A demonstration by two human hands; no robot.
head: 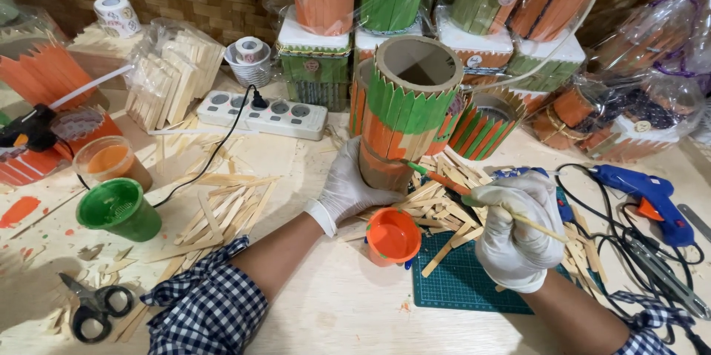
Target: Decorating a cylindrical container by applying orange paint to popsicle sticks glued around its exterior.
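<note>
My left hand (346, 189), in a white glove, grips the lower part of a cardboard tube (404, 107) clad in wooden sticks painted green above and orange below. The tube is tilted, its open top facing me. My right hand (516, 229), also gloved, holds a thin paintbrush (474, 193) whose tip touches the orange band near the tube's bottom. A small cup of orange paint (392, 236) stands on the table between both hands.
Loose wooden sticks (222, 207) litter the table and a green cutting mat (459, 281). A green paint cup (118, 209), another orange cup (111, 162), scissors (95, 308), a power strip (263, 114) and a blue glue gun (648, 199) lie around. Finished wrapped holders stand behind.
</note>
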